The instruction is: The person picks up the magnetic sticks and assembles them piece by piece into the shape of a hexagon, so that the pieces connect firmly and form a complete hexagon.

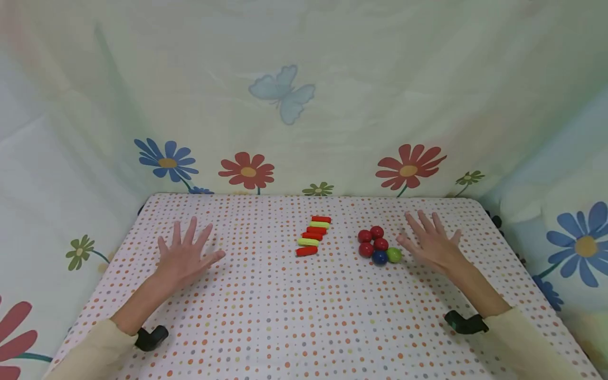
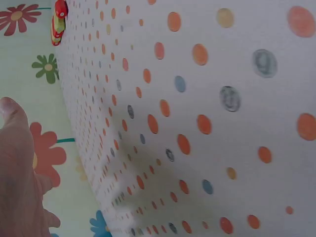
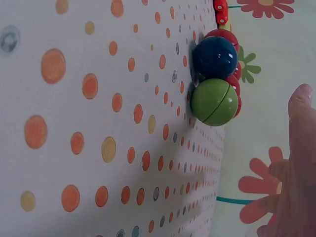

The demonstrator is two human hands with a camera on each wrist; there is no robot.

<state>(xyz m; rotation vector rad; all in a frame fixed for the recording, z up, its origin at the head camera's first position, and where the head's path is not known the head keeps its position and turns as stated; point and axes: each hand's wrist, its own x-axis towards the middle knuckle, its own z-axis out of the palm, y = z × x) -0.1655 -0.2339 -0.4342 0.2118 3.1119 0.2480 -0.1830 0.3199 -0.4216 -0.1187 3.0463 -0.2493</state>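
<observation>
My left hand (image 1: 182, 261) is held over the left part of the table with its fingers spread and nothing in it. Fingers also spread, my right hand (image 1: 434, 248) hovers just right of a cluster of small shiny balls, and it holds nothing. That cluster has several red balls (image 1: 366, 249), one dark blue ball (image 1: 379, 257) and one green ball (image 1: 394, 255); a seam shows on the green ball (image 3: 215, 102) in the right wrist view. Left of the balls, short red sticks (image 1: 306, 252) and yellow-green sticks (image 1: 308, 242) lie in a slanting column.
A white cloth with coloured dots (image 1: 266, 316) covers the table. Behind it hangs a pale curtain (image 1: 347, 105) printed with flowers and a butterfly. Dark wrist-worn devices (image 1: 152, 338) sit under both forearms.
</observation>
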